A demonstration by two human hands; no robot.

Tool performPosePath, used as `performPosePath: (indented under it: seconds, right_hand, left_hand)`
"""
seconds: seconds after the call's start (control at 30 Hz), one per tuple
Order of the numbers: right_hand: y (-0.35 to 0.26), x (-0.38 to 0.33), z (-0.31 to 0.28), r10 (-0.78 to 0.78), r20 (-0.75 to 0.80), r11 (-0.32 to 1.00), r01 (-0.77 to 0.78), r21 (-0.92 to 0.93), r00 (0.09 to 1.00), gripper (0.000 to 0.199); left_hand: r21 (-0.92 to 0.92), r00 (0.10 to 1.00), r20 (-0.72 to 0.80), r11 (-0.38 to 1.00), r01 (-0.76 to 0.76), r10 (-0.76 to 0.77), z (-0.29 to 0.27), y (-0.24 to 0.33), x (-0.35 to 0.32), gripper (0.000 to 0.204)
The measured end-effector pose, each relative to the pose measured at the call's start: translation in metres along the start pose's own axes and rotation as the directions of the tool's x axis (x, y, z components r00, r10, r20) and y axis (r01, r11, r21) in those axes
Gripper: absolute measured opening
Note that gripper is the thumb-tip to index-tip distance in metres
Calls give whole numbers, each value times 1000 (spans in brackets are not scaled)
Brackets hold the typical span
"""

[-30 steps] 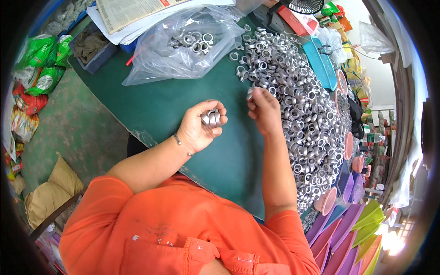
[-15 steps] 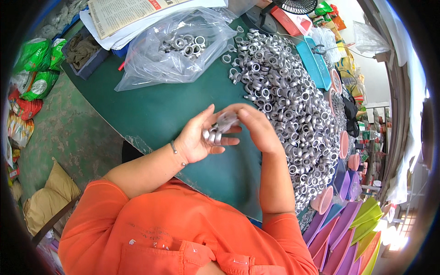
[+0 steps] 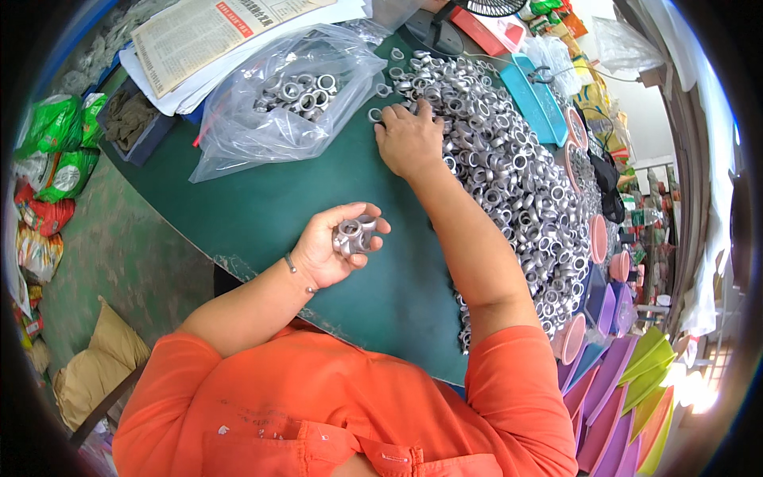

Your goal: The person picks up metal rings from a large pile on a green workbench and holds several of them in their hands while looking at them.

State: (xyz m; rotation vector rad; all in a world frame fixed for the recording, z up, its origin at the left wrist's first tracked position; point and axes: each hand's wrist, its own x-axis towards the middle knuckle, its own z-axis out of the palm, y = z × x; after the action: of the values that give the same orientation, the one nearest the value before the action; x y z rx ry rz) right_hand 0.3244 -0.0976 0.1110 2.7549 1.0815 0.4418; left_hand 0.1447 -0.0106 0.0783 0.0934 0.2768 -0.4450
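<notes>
My left hand (image 3: 316,248) is cupped palm up over the green table, with its fingers curled round several grey metal rings (image 3: 354,235). Each ring looks like a short band with a small lug. My right hand (image 3: 409,145) reaches far forward, palm down, onto the left edge of a big heap of the same rings (image 3: 517,171). Its fingers are somewhat apart and touch the rings there; the fingertips are partly hidden among them. Left of that hand lies a clear plastic bag (image 3: 238,147) with more rings (image 3: 306,95) inside.
The green table (image 3: 270,195) has a curved near edge. Papers (image 3: 191,60) and a grey-blue bin with cloth (image 3: 147,131) sit at the far left. A turquoise tray (image 3: 532,99), a small fan (image 3: 433,36) and pink bowls (image 3: 568,338) border the heap. Purple and green bins (image 3: 608,374) stand at right.
My right hand has left my left hand and moved forward to the heap's far left edge. The left hand has closed round the rings in its palm. The view has shifted slightly.
</notes>
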Motion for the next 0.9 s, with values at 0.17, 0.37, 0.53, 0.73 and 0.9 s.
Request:
performPosePath:
  seconds: [0.17, 0.37, 0.53, 0.73, 0.9]
  right_hand:
    - [-1, -32, -18, 66, 63, 995, -71, 74, 996, 28]
    - [-14, -109, -43, 19, -15, 977, -15, 214, 1000, 29]
    - [-26, -178, -57, 21, -86, 958, 5, 285, 996, 41]
    - [-42, -249, -72, 125, 33, 908, -128, 399, 992, 47]
    - [-41, -298, -75, 198, 63, 831, -202, 519, 978, 39]
  left_hand:
    - [23, 996, -52, 998, -67, 68, 3, 0, -2, 20]
    - [-12, 987, -18, 988, -157, 157, 2, -1, 0, 19]
    - [-52, 987, 28, 986, -155, 157, -2, 0, 1, 18]
    - [-40, 982, 120, 989, -141, 145, 0, 1, 0, 20]
    - [-81, 967, 244, 995, -53, 71, -4, -7, -28, 26]
